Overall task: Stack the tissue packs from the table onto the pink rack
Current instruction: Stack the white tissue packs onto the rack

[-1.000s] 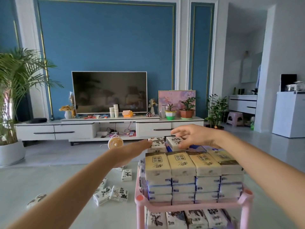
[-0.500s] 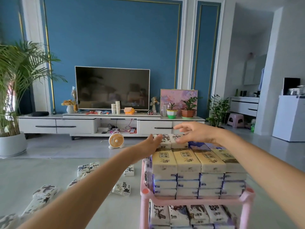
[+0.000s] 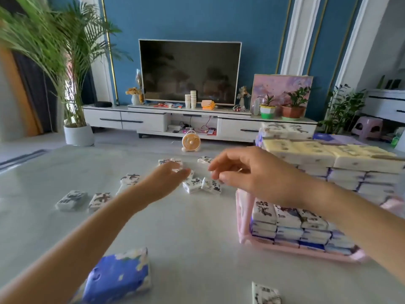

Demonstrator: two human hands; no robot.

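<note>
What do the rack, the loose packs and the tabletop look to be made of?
Pink rack: likely moulded plastic, smooth and matte, with rounded posts.
Tissue packs: soft printed film wrap, apparently plastic, slightly glossy, with puffy edges.
Table: pale, polished, faintly veined surface, perhaps marble or imitation stone; blur leaves it open.

Your right forearm hides the near corner of the pink plastic rack (image 3: pixel 245 216). The blue patterned tissue pack (image 3: pixel 119 277) nearest you is blurred, and the white black-printed pack (image 3: pixel 265 294) is cut off by the bottom edge.
</note>
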